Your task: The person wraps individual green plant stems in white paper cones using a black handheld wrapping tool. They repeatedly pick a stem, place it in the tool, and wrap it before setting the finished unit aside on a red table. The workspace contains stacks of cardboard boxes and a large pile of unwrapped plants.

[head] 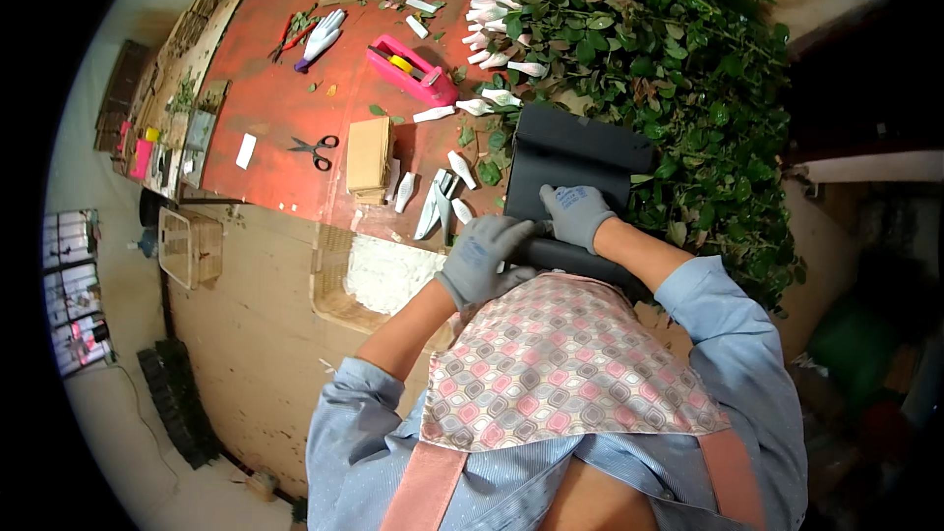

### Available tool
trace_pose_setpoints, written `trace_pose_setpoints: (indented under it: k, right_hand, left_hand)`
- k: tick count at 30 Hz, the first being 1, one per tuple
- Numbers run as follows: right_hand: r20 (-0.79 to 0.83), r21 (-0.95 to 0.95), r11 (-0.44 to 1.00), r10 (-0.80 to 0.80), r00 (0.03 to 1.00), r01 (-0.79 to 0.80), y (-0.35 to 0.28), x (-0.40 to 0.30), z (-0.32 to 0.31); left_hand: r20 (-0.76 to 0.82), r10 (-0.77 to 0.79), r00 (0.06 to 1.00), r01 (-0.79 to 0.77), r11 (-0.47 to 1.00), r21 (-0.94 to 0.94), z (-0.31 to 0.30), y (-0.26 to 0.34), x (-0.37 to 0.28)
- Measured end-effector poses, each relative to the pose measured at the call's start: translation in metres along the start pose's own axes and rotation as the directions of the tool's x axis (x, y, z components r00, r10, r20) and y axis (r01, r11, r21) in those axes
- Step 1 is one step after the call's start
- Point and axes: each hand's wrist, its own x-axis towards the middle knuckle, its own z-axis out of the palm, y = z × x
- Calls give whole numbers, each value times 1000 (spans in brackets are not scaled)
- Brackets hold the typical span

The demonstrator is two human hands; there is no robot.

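Note:
Before me on the table's near edge lies a black folded sheet [553, 144], its surface creased and its near part bent up into a roll against my apron. My left hand [483, 254], in a grey work glove, is at the left end of this roll, fingers above and thumb below it. My right hand [577, 215], gloved alike, rests on the middle of the sheet with its fingers curled; the fingertips are hidden. Left of the sheet lie a plier stapler [436, 205] and loose white mesh bud sleeves [462, 168].
A large pile of leafy rose stems [664, 74] covers the right side. On the red table [258, 103] are a pink tape dispenser [413, 72], cardboard pieces [369, 153], black scissors [317, 151], red-handled pruners [291, 37] and a white glove [322, 37]. A basket [330, 273] holds white material.

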Motion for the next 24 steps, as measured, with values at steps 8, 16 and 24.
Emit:
trace_pose_setpoints:
  k: [8, 16, 24]
  right_hand:
    - [-13, 85, 996, 17, 1000, -16, 0, 0, -1]
    - [-17, 100, 995, 13, 1000, -12, 4, 1, 0]
    - [2, 105, 994, 23, 1000, -24, 8, 6, -1]
  left_hand:
    - [229, -346, 910, 181, 827, 532, 7, -89, -24]
    - [201, -208, 957, 63, 828, 557, 19, -127, 23]
    - [135, -516, 846, 428, 808, 406, -6, -149, 54]
